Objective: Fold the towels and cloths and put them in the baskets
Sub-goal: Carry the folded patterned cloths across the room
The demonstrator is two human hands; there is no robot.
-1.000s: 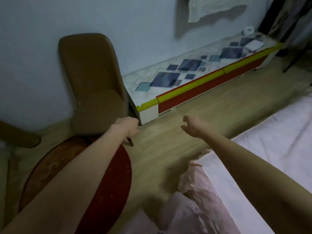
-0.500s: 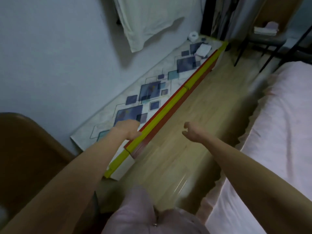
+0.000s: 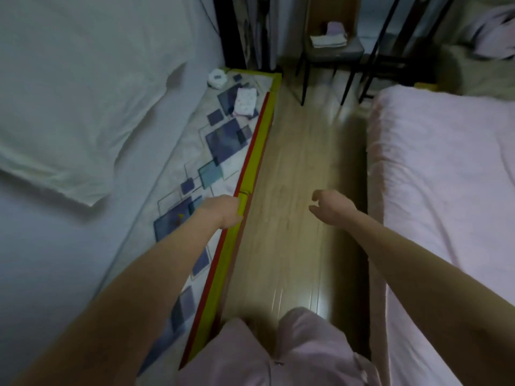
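Both my arms reach forward over the wooden floor and neither hand holds anything. My left hand hangs over the yellow edge of a low bench, its fingers loosely curled downward. My right hand hovers beside the bed with relaxed, slightly curled fingers. A small folded patterned cloth lies at the bench's far end. Folded towels are stacked on a dark chair farther ahead. A large white cloth hangs on the left wall. No basket is in view.
The low bench with a blue-square cover runs along the left wall. A bed with a pink sheet fills the right. A black-legged chair and rack stand at the aisle's far end. A white roll sits on the bench.
The view has swung right, away from the brown chair and red rug, and now looks down the aisle between bench and bed. Both hands stay outstretched and empty.
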